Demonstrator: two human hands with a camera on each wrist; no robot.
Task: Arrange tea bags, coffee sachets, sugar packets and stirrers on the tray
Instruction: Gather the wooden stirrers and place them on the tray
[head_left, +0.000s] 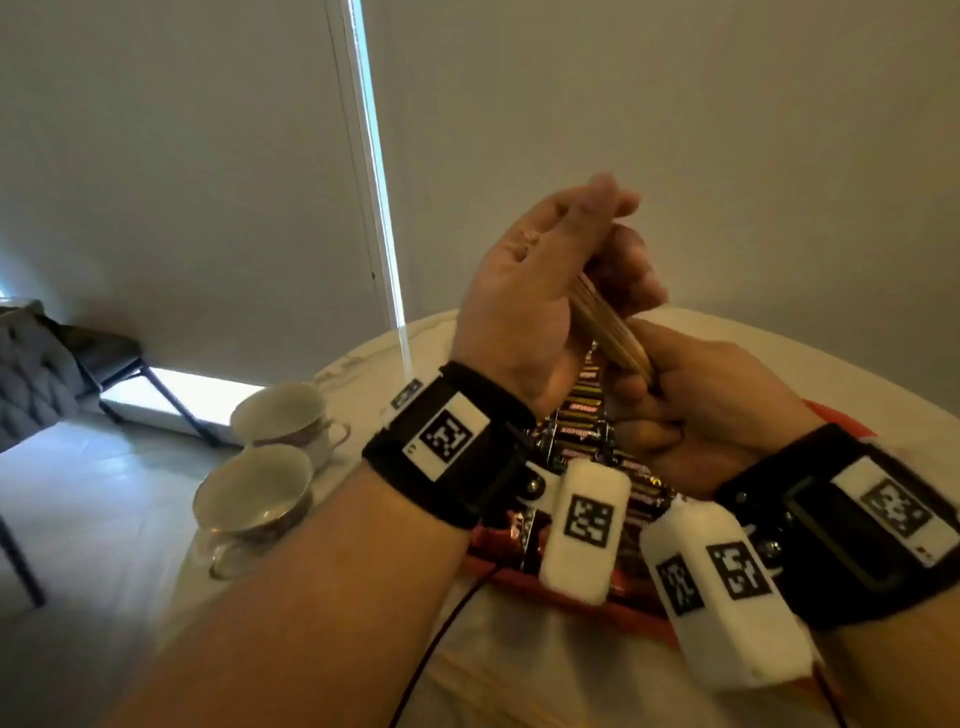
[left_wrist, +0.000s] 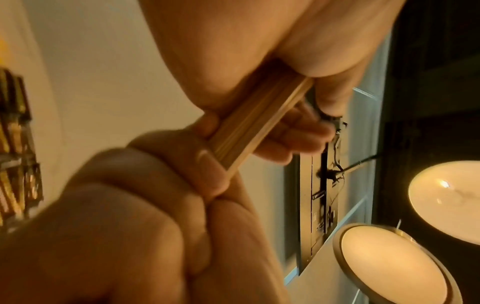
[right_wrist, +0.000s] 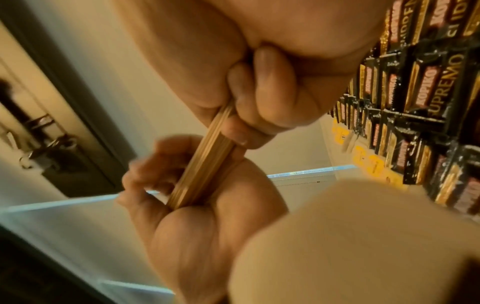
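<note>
A bundle of wooden stirrers (head_left: 608, 332) is held up in the air between both hands, above the red tray (head_left: 493, 564). My left hand (head_left: 613, 244) curls round the bundle's far end. My right hand (head_left: 654, 384) grips its near end in a fist. The left wrist view has the stirrers (left_wrist: 249, 131) slanting between my left palm above and my right fingers (left_wrist: 207, 164) below. In the right wrist view the stirrers (right_wrist: 205, 164) run from my right fingers into my left hand (right_wrist: 161, 168). Dark coffee sachets (head_left: 587, 431) lie in rows on the tray under the hands.
Two empty teacups (head_left: 280, 415) (head_left: 254, 499) stand left of the tray on the white-clothed round table (head_left: 363, 649). Yellow packets (right_wrist: 369, 162) lie beside the coffee sachets (right_wrist: 428, 102). A dark chair (head_left: 47, 364) stands at far left. A thin cable (head_left: 441, 623) hangs from my left wrist.
</note>
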